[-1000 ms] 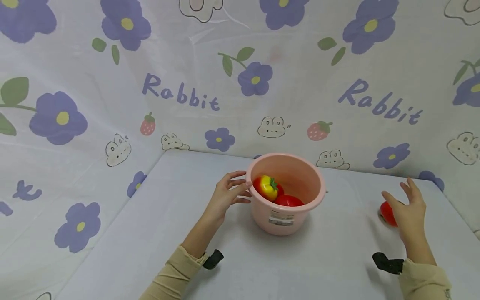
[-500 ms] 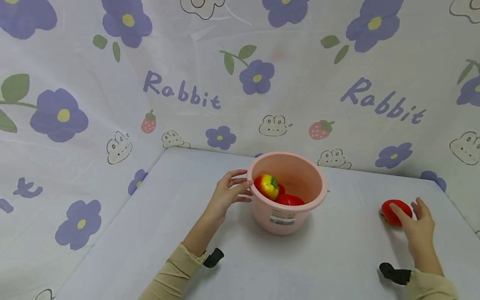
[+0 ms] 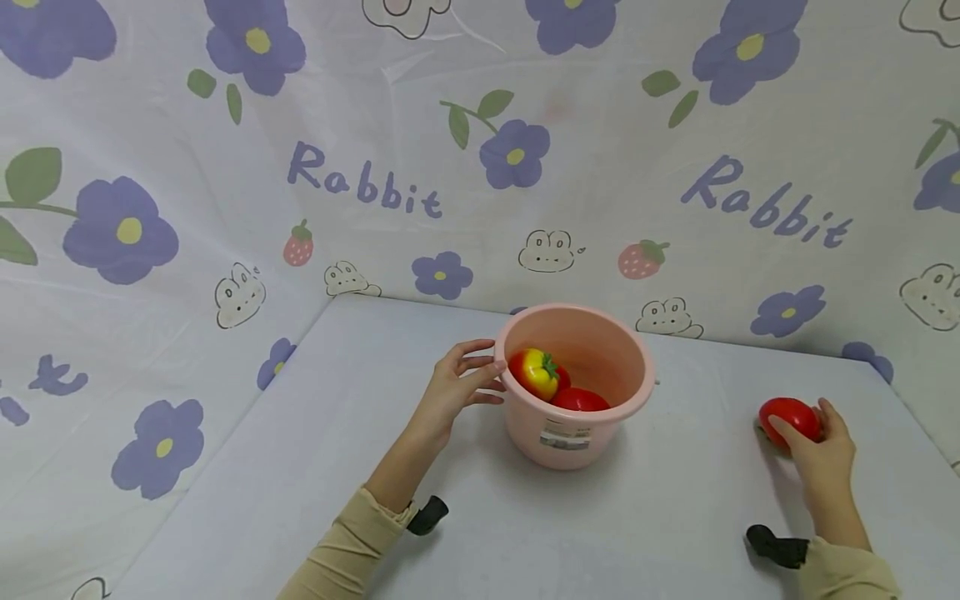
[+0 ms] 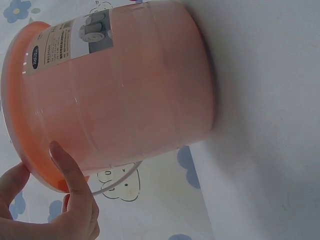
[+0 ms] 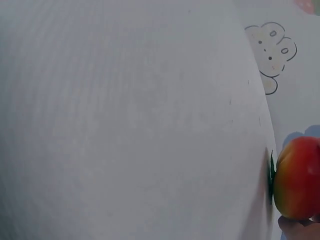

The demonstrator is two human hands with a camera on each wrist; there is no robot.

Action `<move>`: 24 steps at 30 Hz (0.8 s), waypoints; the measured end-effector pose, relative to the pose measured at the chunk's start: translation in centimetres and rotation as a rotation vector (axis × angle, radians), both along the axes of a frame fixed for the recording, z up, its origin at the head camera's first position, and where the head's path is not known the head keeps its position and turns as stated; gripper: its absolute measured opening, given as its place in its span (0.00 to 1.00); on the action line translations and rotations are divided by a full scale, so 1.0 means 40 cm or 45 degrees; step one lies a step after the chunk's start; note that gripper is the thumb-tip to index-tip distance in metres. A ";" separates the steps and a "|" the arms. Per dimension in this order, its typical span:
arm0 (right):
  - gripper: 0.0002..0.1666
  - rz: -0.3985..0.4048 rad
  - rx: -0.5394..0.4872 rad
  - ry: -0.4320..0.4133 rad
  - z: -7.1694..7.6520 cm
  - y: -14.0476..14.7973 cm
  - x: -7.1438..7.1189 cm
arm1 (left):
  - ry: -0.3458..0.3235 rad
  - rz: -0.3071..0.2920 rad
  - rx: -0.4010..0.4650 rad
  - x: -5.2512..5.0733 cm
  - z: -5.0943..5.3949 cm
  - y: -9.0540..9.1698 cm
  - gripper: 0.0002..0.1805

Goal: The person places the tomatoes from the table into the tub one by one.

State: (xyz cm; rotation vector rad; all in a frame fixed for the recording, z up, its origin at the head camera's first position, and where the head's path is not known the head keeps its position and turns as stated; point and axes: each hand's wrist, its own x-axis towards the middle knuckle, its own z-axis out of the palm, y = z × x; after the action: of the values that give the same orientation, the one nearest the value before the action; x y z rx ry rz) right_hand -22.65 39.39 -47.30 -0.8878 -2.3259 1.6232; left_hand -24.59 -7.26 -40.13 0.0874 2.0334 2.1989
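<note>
A pink plastic bucket (image 3: 566, 437) stands upright on the white table. At its left rim my left hand (image 3: 450, 396) holds the edge, thumb on the rim and fingers against the outer wall; the left wrist view shows this hand (image 4: 70, 205) close up. Inside the bucket lie a red-and-yellow tomato (image 3: 534, 373) with a green calyx and a red rounded piece (image 3: 581, 401). Over at the right, my right hand (image 3: 828, 462) grips a red tomato (image 3: 787, 417) between thumb and fingers. In the right wrist view this tomato (image 5: 298, 177) has its green calyx facing the table.
White sheeting covers the table (image 3: 675, 517). A patterned curtain (image 3: 585, 183) hangs behind it and along the left side. The bucket's thin handle (image 4: 120, 181) hangs outside its wall. Each wrist carries a black mount (image 3: 776, 547).
My right hand first drew back toward me and to the right, uncovering the tomato, then moved left and closed its fingers round it. The left hand and bucket have stayed in place.
</note>
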 end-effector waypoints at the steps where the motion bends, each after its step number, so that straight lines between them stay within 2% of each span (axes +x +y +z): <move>1: 0.49 0.000 -0.003 0.001 0.001 -0.004 -0.001 | 0.000 -0.001 -0.002 0.000 0.000 0.000 0.27; 11: 0.47 0.024 -0.033 0.062 0.026 -0.072 -0.032 | -0.009 0.007 -0.006 0.001 -0.002 0.000 0.27; 24: 0.46 0.132 0.013 0.211 0.089 -0.156 -0.065 | -0.008 0.001 -0.014 0.001 0.000 0.003 0.28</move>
State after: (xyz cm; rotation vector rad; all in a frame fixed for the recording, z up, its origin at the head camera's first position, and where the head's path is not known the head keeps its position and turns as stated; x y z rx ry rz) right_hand -25.24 33.13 -43.73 -0.6137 -2.2976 1.6542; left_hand -24.54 -7.16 -40.14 0.0779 2.0420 2.1858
